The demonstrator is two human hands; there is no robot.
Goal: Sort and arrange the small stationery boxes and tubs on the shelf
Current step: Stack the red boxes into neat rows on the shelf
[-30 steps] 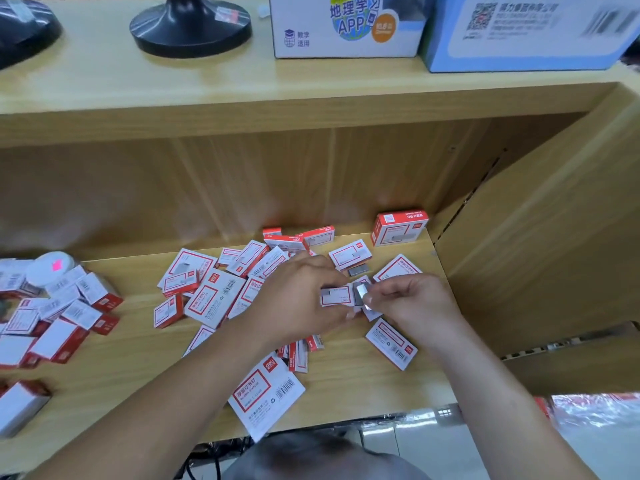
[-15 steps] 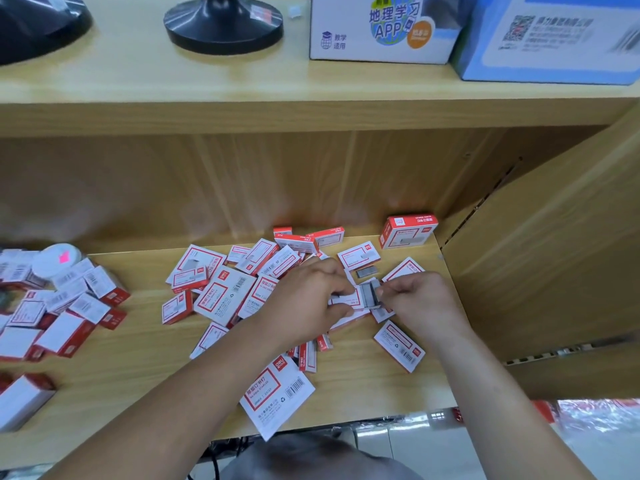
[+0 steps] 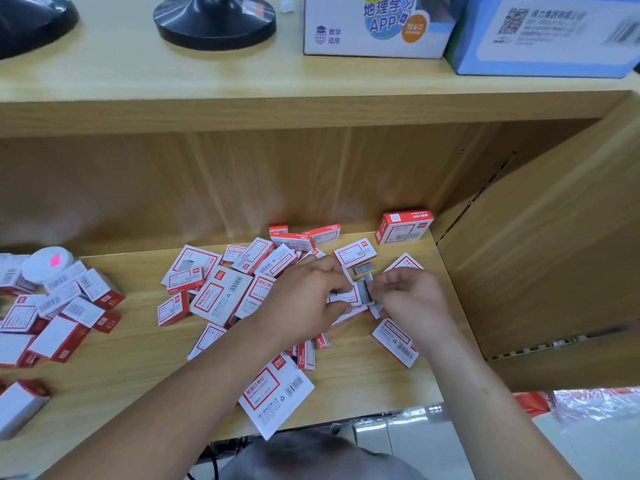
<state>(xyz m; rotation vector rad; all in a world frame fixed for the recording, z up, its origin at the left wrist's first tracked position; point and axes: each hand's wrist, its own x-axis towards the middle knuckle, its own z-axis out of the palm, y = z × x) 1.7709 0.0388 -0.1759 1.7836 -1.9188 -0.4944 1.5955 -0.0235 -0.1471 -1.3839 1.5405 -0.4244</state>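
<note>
- Your left hand (image 3: 304, 299) grips a small box (image 3: 344, 296) just right of frame centre, fingers curled round it, its open end facing right.
- Your right hand (image 3: 410, 296) pinches a grey staple block (image 3: 366, 292) at that open end. The hands sit close together with the block between them; how far it is inside the box I cannot tell.
- The box's long axis runs left to right across the frame and the block sits at its right end. The likely next push therefore goes leftward along that axis, right hand driving, left hand bracing.
- A loose staple strip (image 3: 363, 269) lies on the shelf (image 3: 346, 386) just above the hands, nearer your right.
- The scattered boxes (image 3: 221, 296) lie left of and beneath your hands, an upright box (image 3: 403, 228) stands at the back right, and a white tub (image 3: 46, 264) sits at the left edge.
</note>
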